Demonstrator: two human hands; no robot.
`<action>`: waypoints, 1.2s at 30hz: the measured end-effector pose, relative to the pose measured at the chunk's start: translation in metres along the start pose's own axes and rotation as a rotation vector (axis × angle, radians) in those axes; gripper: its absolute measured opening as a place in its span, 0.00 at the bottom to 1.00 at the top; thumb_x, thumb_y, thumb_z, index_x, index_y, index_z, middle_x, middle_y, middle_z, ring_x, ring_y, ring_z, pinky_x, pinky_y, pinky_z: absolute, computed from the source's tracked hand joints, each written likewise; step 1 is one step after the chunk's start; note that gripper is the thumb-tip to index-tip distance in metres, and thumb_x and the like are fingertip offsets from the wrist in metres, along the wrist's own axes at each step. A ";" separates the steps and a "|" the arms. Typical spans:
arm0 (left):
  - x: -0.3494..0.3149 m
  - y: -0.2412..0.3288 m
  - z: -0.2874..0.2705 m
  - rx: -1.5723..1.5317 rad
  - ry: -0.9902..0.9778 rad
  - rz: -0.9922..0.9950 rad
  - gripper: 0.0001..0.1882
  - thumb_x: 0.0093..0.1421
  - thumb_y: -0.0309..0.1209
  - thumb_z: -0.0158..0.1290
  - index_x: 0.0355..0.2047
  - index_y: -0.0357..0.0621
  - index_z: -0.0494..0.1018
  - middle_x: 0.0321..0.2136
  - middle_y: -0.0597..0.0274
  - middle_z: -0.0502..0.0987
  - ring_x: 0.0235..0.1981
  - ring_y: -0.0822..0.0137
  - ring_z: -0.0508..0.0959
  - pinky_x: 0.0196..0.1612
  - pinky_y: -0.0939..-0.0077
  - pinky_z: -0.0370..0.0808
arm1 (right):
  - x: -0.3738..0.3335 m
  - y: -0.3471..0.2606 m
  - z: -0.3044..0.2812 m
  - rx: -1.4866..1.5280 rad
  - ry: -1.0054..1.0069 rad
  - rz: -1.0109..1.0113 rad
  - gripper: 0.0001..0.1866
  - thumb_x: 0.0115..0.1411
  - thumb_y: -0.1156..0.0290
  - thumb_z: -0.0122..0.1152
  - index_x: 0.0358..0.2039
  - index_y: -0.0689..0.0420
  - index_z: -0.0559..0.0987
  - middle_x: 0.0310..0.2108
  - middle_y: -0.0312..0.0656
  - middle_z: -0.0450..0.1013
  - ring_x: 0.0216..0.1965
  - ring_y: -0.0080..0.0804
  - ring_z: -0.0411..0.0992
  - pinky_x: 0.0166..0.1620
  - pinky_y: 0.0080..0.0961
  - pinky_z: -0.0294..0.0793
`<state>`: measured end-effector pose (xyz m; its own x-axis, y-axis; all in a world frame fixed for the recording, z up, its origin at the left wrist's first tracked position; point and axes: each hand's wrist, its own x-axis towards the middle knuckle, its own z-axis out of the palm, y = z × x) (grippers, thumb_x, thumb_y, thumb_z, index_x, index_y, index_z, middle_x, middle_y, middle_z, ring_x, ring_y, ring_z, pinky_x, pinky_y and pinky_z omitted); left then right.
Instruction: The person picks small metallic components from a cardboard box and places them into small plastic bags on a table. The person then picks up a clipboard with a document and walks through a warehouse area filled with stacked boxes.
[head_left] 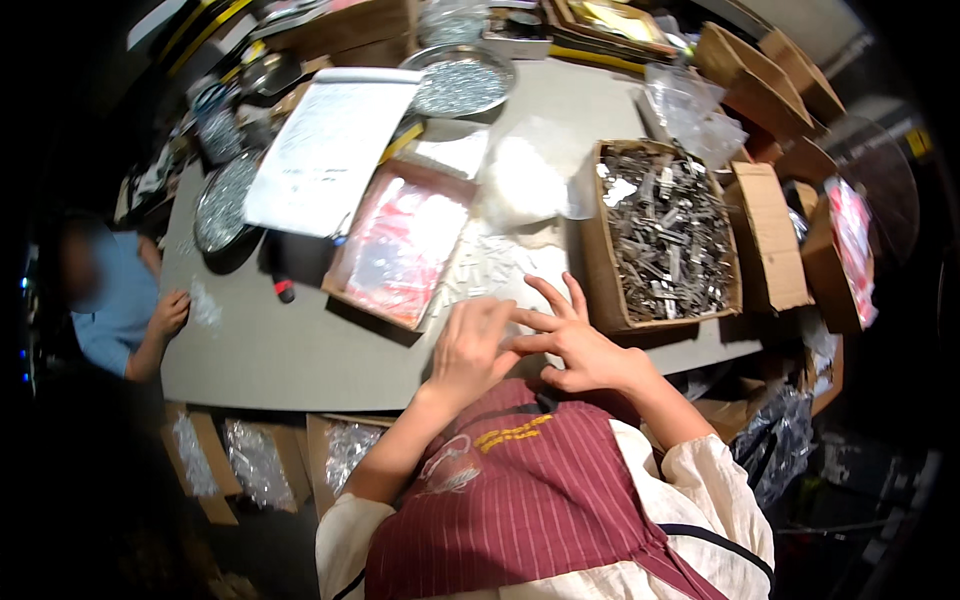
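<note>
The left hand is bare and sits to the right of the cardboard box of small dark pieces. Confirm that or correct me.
The side is wrong: in the head view, the bare left hand is to the left of the cardboard box of small dark pieces.

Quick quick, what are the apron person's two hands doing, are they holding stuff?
Left hand: blurred; can't tell if it's holding anything.
Right hand: some fingers spread; can't tell if it's holding anything.
</note>
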<state>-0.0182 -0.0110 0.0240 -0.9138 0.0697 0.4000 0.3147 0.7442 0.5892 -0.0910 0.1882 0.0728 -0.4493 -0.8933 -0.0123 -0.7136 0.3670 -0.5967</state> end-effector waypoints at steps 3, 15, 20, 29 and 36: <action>0.009 0.005 -0.001 0.052 -0.019 0.079 0.35 0.40 0.23 0.65 0.53 0.41 0.72 0.50 0.53 0.72 0.50 0.46 0.72 0.57 0.52 0.68 | -0.011 -0.001 -0.002 0.061 -0.006 -0.002 0.30 0.43 0.67 0.60 0.52 0.47 0.83 0.71 0.43 0.60 0.77 0.60 0.37 0.71 0.70 0.21; -0.011 -0.005 0.026 -0.195 -0.151 -0.186 0.19 0.53 0.27 0.65 0.45 0.40 0.74 0.39 0.51 0.79 0.44 0.46 0.77 0.50 0.57 0.71 | -0.072 0.096 -0.050 -0.314 0.559 0.554 0.08 0.54 0.71 0.66 0.34 0.58 0.82 0.31 0.45 0.77 0.39 0.44 0.76 0.47 0.40 0.71; -0.011 0.001 0.025 -0.208 -0.152 -0.217 0.21 0.52 0.23 0.65 0.46 0.43 0.73 0.32 0.62 0.79 0.40 0.55 0.77 0.50 0.60 0.68 | -0.065 0.116 -0.042 -0.421 0.481 0.528 0.06 0.54 0.68 0.68 0.31 0.55 0.82 0.29 0.42 0.74 0.37 0.43 0.73 0.46 0.40 0.67; -0.015 -0.002 0.025 -0.216 -0.184 -0.203 0.19 0.53 0.24 0.64 0.45 0.43 0.74 0.31 0.63 0.79 0.37 0.56 0.78 0.50 0.61 0.69 | -0.034 0.150 -0.033 -0.783 0.166 0.177 0.05 0.44 0.73 0.65 0.25 0.54 0.83 0.34 0.39 0.72 0.45 0.38 0.70 0.54 0.36 0.66; -0.020 -0.002 0.022 -0.260 -0.102 -0.293 0.17 0.55 0.27 0.65 0.43 0.44 0.74 0.30 0.62 0.80 0.37 0.56 0.79 0.48 0.60 0.70 | -0.051 0.109 -0.078 -0.793 0.499 0.219 0.05 0.43 0.75 0.64 0.24 0.55 0.82 0.31 0.39 0.73 0.41 0.39 0.71 0.54 0.38 0.66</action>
<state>-0.0058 0.0009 -0.0004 -0.9911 -0.0449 0.1249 0.0799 0.5502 0.8312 -0.1881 0.2938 0.0710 -0.6619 -0.6381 0.3932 -0.6606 0.7445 0.0963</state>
